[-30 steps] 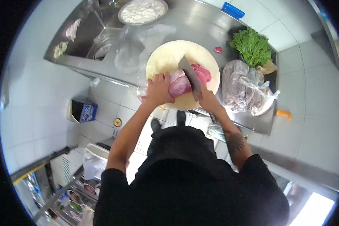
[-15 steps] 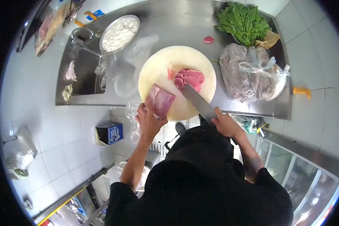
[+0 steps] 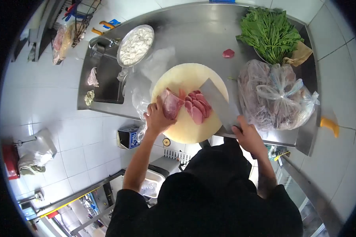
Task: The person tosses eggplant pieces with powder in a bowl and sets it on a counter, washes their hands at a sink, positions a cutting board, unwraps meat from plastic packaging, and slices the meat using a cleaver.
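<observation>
A block of raw meat (image 3: 171, 105) lies on the left part of the round cutting board (image 3: 188, 72). My left hand (image 3: 158, 119) is wrapped round its left and lower sides. Right of the block, overlapping slices of meat (image 3: 198, 107) are gathered in a pile. In my right hand (image 3: 247, 135) is the handle of a cleaver (image 3: 218, 102), fingers closed round it. Its broad blade shows its flat side and reaches over the board's right part, close beside the slices. A single meat slice (image 3: 228, 53) lies apart on the steel counter (image 3: 194, 29).
A bowl of white pieces (image 3: 136, 45) stands by the sink (image 3: 108, 85) at the left. Leafy greens (image 3: 269, 33) and a tied plastic bag (image 3: 271, 96) occupy the right side. Below the counter's left part is a blue box (image 3: 129, 137).
The cleaver has moved from the slices' lower edge to their right side and shows more of its flat. The slice pile sits turned and closer to the block. The view has shifted.
</observation>
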Action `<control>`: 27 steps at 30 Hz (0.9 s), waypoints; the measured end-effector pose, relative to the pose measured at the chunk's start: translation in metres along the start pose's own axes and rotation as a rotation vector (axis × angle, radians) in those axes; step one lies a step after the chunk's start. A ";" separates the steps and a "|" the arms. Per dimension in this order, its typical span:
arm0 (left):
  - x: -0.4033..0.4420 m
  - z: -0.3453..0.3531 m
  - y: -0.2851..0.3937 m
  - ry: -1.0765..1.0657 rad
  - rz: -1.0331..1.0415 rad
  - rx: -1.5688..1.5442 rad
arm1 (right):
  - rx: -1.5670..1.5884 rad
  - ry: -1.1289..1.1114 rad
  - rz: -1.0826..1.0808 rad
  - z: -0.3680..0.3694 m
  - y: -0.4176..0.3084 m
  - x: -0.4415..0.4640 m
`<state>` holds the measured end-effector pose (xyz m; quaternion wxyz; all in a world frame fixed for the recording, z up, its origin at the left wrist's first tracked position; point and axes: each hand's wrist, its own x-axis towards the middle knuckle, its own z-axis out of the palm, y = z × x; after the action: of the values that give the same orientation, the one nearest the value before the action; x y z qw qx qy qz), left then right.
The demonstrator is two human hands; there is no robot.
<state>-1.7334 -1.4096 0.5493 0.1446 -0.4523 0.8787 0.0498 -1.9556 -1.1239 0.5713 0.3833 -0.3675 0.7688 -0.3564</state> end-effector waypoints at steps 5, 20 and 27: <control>0.015 0.021 0.015 0.064 -0.116 -0.120 | 0.059 0.022 0.071 -0.025 0.023 0.009; 0.084 -0.023 0.020 0.289 0.156 -0.033 | 0.294 0.149 0.210 -0.086 0.043 -0.007; 0.288 -0.092 0.132 0.331 0.331 0.040 | 0.385 0.314 0.305 -0.090 0.051 -0.021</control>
<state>-2.0177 -1.5768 0.5457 -0.0029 -0.3010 0.9534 -0.0193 -2.0377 -1.0582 0.5760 0.3712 -0.1086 0.7834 -0.4866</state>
